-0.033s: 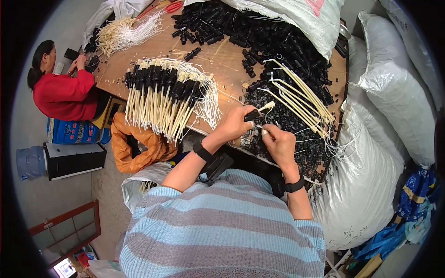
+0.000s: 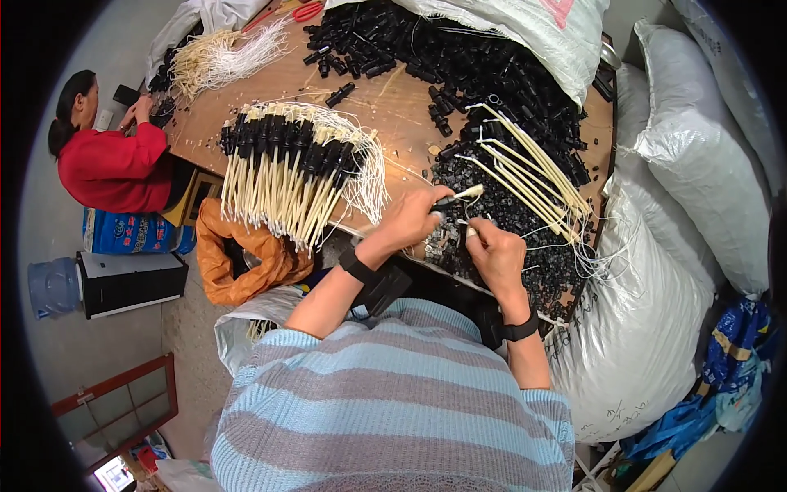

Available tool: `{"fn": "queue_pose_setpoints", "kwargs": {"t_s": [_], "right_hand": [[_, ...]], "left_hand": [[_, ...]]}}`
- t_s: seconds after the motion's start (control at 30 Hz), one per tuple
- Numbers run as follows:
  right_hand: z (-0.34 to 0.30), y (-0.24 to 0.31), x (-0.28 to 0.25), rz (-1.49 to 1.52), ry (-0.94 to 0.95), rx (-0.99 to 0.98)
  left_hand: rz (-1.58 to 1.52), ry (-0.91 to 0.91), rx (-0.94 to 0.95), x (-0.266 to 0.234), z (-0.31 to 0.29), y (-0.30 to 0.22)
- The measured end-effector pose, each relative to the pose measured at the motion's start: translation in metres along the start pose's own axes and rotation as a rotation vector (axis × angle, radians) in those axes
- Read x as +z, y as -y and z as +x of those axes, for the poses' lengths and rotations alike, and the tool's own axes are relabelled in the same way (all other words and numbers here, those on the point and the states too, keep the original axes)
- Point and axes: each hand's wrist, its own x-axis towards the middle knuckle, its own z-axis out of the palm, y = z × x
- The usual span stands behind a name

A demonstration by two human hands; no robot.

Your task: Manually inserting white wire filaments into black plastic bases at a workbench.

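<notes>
The left hand (image 2: 406, 220) has its fingers closed on a black holder (image 2: 443, 202), with a cream tube end (image 2: 470, 192) projecting beyond it. The holder is raised above the near part of the table (image 2: 393, 107), beside the small black parts (image 2: 537, 266). The right hand (image 2: 498, 252) is just beside it, thumb and fingertips pinching a small pale piece (image 2: 464, 221).

Recommended handling, by judgement:
1. Grip the holder firmly near its middle, leaving its worked end exposed.
2. Pinch the small piece close to its tip; a short grip should limit bending.
3. Bring both hands close together and align the parts before applying force.
4. Hold the work clear of the loose cream tubes (image 2: 525, 168), whose trailing white wires (image 2: 602, 254) could snag.

Limits of view: the left fingers cover much of the holder. The pale piece is too small to identify, and its link to the holder, if any, cannot be determined. The right palm is turned away, so anything inside it is hidden. The upper black pile (image 2: 484, 70) runs under a white sack (image 2: 525, 33), which is cut off above.
</notes>
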Motion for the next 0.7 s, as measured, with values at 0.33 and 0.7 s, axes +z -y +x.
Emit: {"fn": "queue_pose_setpoints", "kwargs": {"t_s": [0.33,0.7], "right_hand": [[0.008,0.011,-0.002,-0.088,-0.035,-0.044],[0.005,0.013,-0.002,0.05,0.182,-0.07]], "left_hand": [[0.166,0.166,0.027,-0.015,-0.004,-0.011],[0.047,0.37,0.071,-0.008,-0.004,-0.021]]}}
